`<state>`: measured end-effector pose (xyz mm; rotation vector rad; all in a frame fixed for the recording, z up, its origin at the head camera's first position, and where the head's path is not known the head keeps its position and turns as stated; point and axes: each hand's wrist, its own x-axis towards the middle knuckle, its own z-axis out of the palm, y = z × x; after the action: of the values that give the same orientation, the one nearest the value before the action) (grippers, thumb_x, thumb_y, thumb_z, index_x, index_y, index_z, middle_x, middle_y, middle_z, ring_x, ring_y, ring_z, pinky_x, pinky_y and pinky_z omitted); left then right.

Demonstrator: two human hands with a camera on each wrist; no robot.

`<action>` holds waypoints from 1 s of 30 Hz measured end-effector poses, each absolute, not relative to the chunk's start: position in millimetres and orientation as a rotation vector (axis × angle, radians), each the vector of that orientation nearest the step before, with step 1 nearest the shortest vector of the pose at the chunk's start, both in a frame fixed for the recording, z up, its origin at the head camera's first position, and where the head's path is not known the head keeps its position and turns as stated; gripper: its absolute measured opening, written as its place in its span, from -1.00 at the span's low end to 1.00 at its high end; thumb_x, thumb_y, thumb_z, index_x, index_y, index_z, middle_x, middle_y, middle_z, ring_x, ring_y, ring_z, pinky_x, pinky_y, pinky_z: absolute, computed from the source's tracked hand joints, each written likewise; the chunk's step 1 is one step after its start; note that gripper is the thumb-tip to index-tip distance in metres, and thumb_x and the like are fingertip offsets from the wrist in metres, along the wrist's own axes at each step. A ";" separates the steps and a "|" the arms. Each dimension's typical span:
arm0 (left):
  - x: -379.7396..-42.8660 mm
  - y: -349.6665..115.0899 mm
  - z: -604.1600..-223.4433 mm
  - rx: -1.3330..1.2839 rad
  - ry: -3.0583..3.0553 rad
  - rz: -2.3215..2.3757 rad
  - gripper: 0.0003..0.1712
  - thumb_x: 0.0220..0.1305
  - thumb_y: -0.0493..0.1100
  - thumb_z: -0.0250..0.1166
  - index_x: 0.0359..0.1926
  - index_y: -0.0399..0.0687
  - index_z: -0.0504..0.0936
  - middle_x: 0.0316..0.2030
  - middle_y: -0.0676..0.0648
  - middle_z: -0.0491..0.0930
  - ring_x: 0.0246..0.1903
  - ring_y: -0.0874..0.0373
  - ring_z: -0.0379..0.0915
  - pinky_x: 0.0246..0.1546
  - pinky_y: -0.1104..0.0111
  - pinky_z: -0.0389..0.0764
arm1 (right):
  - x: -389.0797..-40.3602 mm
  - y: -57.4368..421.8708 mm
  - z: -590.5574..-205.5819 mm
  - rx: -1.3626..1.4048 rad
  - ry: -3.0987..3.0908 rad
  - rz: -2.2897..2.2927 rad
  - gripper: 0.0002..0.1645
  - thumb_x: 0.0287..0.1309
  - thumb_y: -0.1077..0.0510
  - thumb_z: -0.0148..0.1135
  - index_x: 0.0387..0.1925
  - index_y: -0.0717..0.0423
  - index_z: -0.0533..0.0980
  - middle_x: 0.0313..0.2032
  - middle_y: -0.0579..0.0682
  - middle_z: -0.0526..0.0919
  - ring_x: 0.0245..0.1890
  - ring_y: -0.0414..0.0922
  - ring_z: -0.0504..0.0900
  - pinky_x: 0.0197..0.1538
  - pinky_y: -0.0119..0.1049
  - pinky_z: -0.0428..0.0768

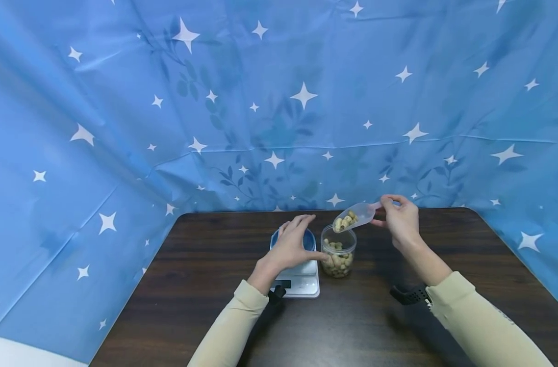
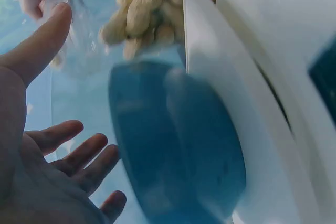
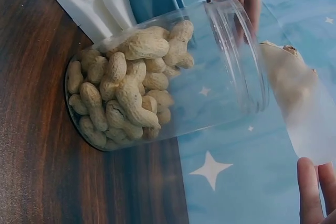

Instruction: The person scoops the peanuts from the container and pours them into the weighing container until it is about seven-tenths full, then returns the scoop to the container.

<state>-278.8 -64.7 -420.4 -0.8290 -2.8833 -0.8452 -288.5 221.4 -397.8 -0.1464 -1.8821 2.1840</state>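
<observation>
My right hand [image 1: 404, 220] pinches the pale handle of a translucent plastic scoop [image 1: 363, 212]. Several unshelled peanuts [image 1: 345, 220] lie in the scoop, which is tilted down to the left over the mouth of a clear jar [image 1: 325, 243]. More peanuts [image 3: 126, 87] fill the lower part of the jar, as the right wrist view shows. My left hand [image 1: 290, 248] hovers above a blue bowl [image 2: 173, 140], fingers spread and thumb pointing toward the jar, with nothing held. Beneath the bowl is a white kitchen scale [image 1: 306, 285], partly hidden by the left hand and forearm.
The jar stands on the dark wooden table [image 1: 205, 285], close to the scale's right side. Behind and to the left of the table hangs a blue cloth [image 1: 242, 122] with white stars. A small dark display [image 1: 283, 283] shows on the scale's front.
</observation>
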 end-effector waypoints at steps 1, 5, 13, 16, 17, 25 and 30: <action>-279.3 -68.8 -420.1 -0.818 -2.875 -0.847 0.18 0.10 0.29 0.55 0.60 0.07 0.16 0.52 -0.07 0.17 0.49 0.00 0.09 0.47 -0.07 -0.06 | -288.7 222.2 -397.0 -0.147 -1.882 2.182 -0.78 0.55 0.08 0.08 0.06 0.11 0.41 -0.38 -0.12 0.75 -0.31 -0.20 0.70 -0.30 -0.29 0.72; -280.7 -85.7 -419.7 -0.782 -2.872 -0.878 0.17 0.10 0.25 0.57 0.59 0.03 0.18 0.53 -0.09 0.14 0.50 -0.02 0.05 0.45 -0.12 -0.11 | -289.8 223.7 -394.4 -0.150 -1.887 2.167 -0.81 0.55 0.09 0.06 0.05 0.09 0.40 -0.38 -0.12 0.73 -0.32 -0.22 0.70 -0.30 -0.28 0.72; -280.6 -114.5 -424.7 -0.704 -2.928 -0.935 0.25 0.04 0.27 0.59 0.61 0.04 0.14 0.56 -0.14 0.03 0.52 -0.13 -0.05 0.42 -0.23 -0.14 | -291.9 218.3 -390.7 -0.147 -1.816 2.235 -0.83 0.54 0.14 0.07 0.02 0.13 0.37 -0.41 -0.13 0.73 -0.38 -0.24 0.72 -0.33 -0.30 0.71; -281.6 -122.2 -427.6 -0.676 -2.958 -0.961 0.28 0.02 0.28 0.60 0.62 0.04 0.11 0.57 -0.15 0.02 0.51 -0.17 -0.04 0.42 -0.23 -0.13 | -293.3 214.4 -390.4 -0.155 -1.829 2.218 -0.82 0.54 0.14 0.06 0.03 0.14 0.37 -0.41 -0.13 0.71 -0.39 -0.24 0.72 -0.33 -0.30 0.71; -282.1 -124.4 -428.6 -0.671 -2.965 -0.969 0.29 0.02 0.28 0.60 0.62 0.04 0.10 0.57 -0.15 0.02 0.51 -0.18 -0.03 0.42 -0.23 -0.12 | -294.0 213.0 -390.5 -0.155 -1.829 2.215 -0.80 0.54 0.15 0.06 0.05 0.16 0.37 -0.41 -0.13 0.71 -0.39 -0.24 0.72 -0.33 -0.30 0.71; -283.8 -134.2 -432.9 -0.658 -3.051 -1.025 0.38 0.00 0.29 0.60 0.65 0.04 -0.02 0.56 -0.15 0.06 0.49 -0.17 0.04 0.41 -0.21 0.02 | -300.4 196.7 -392.9 -0.143 -1.853 2.202 -0.71 0.53 0.16 0.05 0.11 0.27 0.35 -0.42 -0.11 0.71 -0.40 -0.23 0.72 -0.33 -0.29 0.72; -284.1 -136.8 -436.7 -0.655 -3.071 -1.051 0.39 0.00 0.29 0.59 0.66 0.02 -0.05 0.56 -0.18 0.07 0.48 -0.16 0.08 0.39 -0.23 0.09 | -302.6 185.0 -394.4 -0.135 -1.904 2.185 -0.65 0.54 0.13 0.04 0.16 0.31 0.35 -0.41 -0.11 0.72 -0.38 -0.21 0.72 -0.31 -0.26 0.72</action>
<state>-284.1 -136.8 -436.7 -0.6549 -3.0710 -1.0512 -302.6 185.0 -394.4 -0.1347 -1.9039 2.1845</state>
